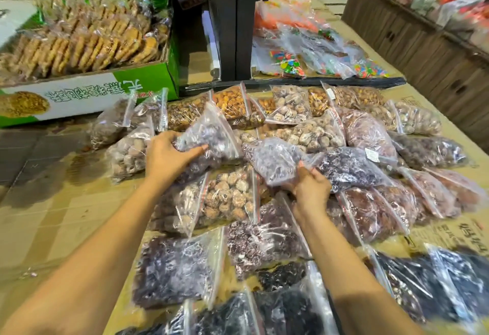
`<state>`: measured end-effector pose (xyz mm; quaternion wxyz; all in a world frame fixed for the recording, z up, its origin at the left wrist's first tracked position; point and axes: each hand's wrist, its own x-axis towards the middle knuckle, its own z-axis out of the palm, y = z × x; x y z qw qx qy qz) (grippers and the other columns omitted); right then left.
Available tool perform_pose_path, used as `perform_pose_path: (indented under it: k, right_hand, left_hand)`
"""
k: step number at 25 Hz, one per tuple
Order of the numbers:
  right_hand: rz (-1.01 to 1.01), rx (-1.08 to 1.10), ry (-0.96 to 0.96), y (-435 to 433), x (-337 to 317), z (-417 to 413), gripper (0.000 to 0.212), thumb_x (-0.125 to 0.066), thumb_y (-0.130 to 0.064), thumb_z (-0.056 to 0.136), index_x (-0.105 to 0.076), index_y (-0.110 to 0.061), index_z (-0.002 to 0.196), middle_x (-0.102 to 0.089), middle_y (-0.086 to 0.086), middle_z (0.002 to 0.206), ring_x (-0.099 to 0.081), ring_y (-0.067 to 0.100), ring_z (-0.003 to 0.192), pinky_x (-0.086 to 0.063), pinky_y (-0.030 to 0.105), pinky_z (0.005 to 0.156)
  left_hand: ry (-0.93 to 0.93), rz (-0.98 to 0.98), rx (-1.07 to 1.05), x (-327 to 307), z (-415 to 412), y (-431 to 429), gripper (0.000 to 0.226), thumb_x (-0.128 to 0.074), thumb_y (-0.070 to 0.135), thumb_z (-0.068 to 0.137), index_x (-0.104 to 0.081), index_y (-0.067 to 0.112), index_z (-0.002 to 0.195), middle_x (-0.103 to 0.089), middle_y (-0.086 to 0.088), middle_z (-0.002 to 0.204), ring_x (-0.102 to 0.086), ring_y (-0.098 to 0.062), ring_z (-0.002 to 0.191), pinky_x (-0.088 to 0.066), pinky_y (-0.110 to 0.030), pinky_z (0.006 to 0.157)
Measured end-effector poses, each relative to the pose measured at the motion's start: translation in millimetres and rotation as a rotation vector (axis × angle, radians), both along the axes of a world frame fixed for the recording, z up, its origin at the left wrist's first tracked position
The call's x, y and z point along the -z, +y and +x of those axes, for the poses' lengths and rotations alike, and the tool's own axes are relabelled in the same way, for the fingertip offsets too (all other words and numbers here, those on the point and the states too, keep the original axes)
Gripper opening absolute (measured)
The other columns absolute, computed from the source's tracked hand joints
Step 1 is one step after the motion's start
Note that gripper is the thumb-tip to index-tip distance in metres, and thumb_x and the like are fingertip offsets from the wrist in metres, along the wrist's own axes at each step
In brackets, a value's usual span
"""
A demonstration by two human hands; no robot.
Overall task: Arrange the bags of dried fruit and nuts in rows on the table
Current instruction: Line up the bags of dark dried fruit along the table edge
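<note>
Two hands reach out over the desk [53, 215], each arm stretched forward. The left hand [166, 154] grips one bag of dark fruit [209, 133], lifted and tilted. The right hand [311, 189] pinches a second dark bag [275, 160] by its edge. Many more bags lie around them, too many to count.

Green cookie box [105, 91] far left; candy bags [304, 51] behind; black post [235, 17].
</note>
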<state>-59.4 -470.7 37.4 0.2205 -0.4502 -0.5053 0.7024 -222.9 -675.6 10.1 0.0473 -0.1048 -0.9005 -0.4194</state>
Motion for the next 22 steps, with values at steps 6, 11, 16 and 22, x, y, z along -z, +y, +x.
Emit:
perform_pose_path:
  k: [6, 11, 16, 22]
  right_hand:
    - [0.459, 0.025, 0.078, -97, -37, 27, 0.015, -0.056, -0.019, 0.093, -0.068, -0.01, 0.097, -0.069, 0.008, 0.103, -0.064, 0.022, 0.097, -0.054, 0.04, 0.087]
    - [0.627, 0.046, 0.123, -169, -46, 66, 0.024, -0.054, -0.012, 0.095, -0.058, -0.022, 0.073, -0.05, -0.013, 0.065, -0.047, -0.01, 0.054, -0.038, 0.01, 0.059]
    - [0.682, -0.051, 0.072, -207, -46, 101, 0.045, -0.051, -0.016, 0.096, -0.038, -0.025, 0.055, -0.033, -0.006, 0.055, -0.029, 0.005, 0.05, -0.025, 0.026, 0.049]
    - [0.64, -0.038, 0.065, -227, -47, 122, 0.042, -0.053, -0.018, 0.096, -0.045, -0.025, 0.056, -0.035, -0.004, 0.053, -0.03, 0.008, 0.05, -0.026, 0.025, 0.05]
  left_hand:
    - [-0.095, 0.414, 0.022, -32, 31, -96, 0.054, -0.081, 0.062, 0.059, -0.065, 0.016, 0.082, -0.069, -0.01, 0.08, -0.067, -0.032, 0.073, -0.057, -0.046, 0.065]
    - [-0.205, 0.407, 0.211, -34, 77, -177, 0.016, -0.082, 0.023, 0.073, -0.066, 0.021, 0.071, -0.062, 0.014, 0.049, -0.053, 0.0, 0.044, -0.045, -0.024, 0.044]
    - [-0.356, 0.121, 0.524, 3, 90, -223, 0.036, -0.085, 0.036, 0.068, -0.056, 0.026, 0.049, -0.038, 0.01, 0.04, -0.036, -0.006, 0.041, -0.035, -0.025, 0.047]
    - [-0.411, -0.184, 0.744, 39, 93, -235, 0.074, -0.066, 0.079, 0.057, -0.068, 0.022, 0.104, -0.07, 0.008, 0.093, -0.064, -0.012, 0.088, -0.045, -0.024, 0.073]
